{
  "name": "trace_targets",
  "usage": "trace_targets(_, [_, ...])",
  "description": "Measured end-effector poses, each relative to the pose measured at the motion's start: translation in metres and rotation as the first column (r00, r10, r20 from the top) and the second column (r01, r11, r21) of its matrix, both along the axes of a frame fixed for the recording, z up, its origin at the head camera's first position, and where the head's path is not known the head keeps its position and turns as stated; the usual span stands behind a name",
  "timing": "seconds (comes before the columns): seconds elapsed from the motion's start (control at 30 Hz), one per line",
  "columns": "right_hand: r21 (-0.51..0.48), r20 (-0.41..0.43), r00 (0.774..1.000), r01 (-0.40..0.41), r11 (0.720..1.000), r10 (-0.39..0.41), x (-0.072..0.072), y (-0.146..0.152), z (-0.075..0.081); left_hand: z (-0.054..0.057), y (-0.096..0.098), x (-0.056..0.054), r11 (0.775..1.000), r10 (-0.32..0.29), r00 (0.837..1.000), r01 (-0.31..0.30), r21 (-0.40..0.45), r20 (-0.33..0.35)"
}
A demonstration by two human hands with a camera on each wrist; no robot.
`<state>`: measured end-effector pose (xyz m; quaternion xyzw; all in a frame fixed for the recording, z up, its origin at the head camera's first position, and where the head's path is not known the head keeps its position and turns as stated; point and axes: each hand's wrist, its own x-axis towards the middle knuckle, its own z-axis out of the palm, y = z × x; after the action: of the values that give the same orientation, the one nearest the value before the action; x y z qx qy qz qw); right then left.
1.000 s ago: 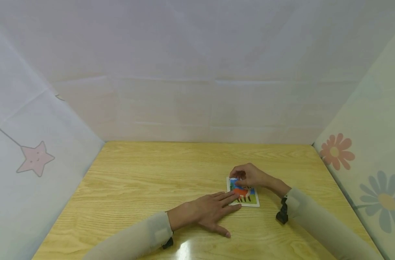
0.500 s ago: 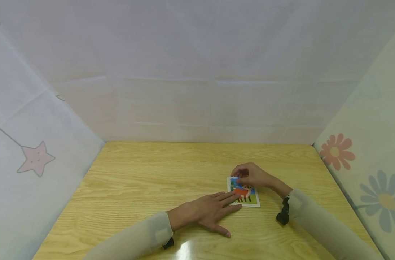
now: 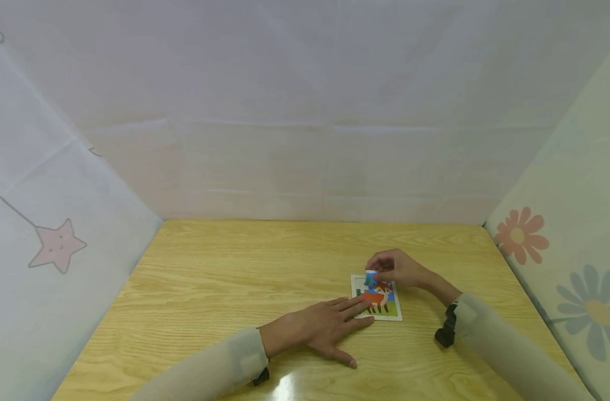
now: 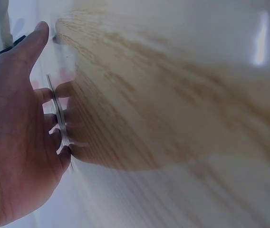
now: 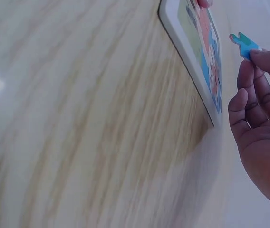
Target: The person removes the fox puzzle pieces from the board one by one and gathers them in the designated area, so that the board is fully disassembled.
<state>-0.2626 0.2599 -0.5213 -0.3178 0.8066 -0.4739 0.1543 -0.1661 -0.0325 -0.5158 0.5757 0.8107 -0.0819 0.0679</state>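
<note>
A flat jigsaw puzzle point(image 3: 391, 309) with a fox picture and a white frame lies on the table. My right hand point(image 3: 402, 270) pinches a blue and green puzzle piece point(image 5: 247, 46) between thumb and fingers, raised above the puzzle's far left part. Where that piece came out, a pale gap shows in the picture. The left hand point(image 3: 325, 328) lies flat with straight fingers, its fingertips resting on the puzzle's left side. In the left wrist view, the puzzle point(image 4: 59, 111) is seen edge-on under the fingers.
The wooden table point(image 3: 224, 267) reaches back to a pale cloth wall point(image 3: 264, 156). Further cloth panels stand at both sides, the left with a pink star point(image 3: 58, 245), the right with printed flowers point(image 3: 598, 311).
My right hand has lifted the puzzle piece out of the frame's upper left and moved slightly right with it. The left hand has stayed in place.
</note>
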Motion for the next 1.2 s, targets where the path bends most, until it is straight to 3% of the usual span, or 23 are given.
trace_targets(0.4, [0.015,0.023,0.999,0.037,0.999,-0.037,0.003,0.023,0.003,-0.001,0.001,0.002,1.0,0.008,1.0,-0.008,-0.015,-0.005])
trace_targets(0.57, [0.031,-0.01,0.998,0.056,0.998,-0.056,0.003,0.035,0.004,-0.001,0.001,0.002,1.0,0.01,1.0,-0.01,-0.017,0.002])
trace_targets(1.2, [0.078,-0.011,0.995,0.103,0.992,-0.102,-0.003,0.079,0.003,0.002,0.0,-0.001,1.0,-0.005,1.0,0.005,-0.009,-0.003])
